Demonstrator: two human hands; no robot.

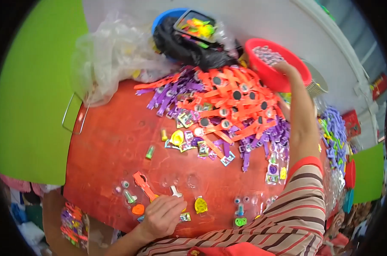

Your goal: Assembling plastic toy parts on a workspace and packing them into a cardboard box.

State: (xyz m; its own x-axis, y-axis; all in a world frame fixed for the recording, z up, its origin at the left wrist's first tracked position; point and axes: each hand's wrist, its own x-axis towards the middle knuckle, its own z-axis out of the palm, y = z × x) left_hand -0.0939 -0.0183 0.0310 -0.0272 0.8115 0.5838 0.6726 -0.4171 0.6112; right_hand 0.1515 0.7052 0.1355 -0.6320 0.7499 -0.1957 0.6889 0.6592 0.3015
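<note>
My left hand (161, 216) is at the near edge of the red table, fingers pressed together and bent down over a clear moulded plastic tray (192, 181). What lies under the fingers is hidden. A small white piece (175, 192) shows just past them, and a yellow round toy (200, 205) is to their right. Left of the hand are an orange toy watch (143, 184), an orange piece (138, 209) and a green-and-clear tube (129, 196). My right arm is stretched far forward; my right hand (285, 69) dips into a red bowl (302, 76) of small silvery pieces (267, 55), fingers hidden.
A heap of orange watches (227, 91) and purple ones (170, 94) covers the table's far middle. Behind it are a black bag (176, 42) and a black box (196, 27) of bright toys. Filled clear trays (249, 205) lie at right, near a purple pile (333, 128).
</note>
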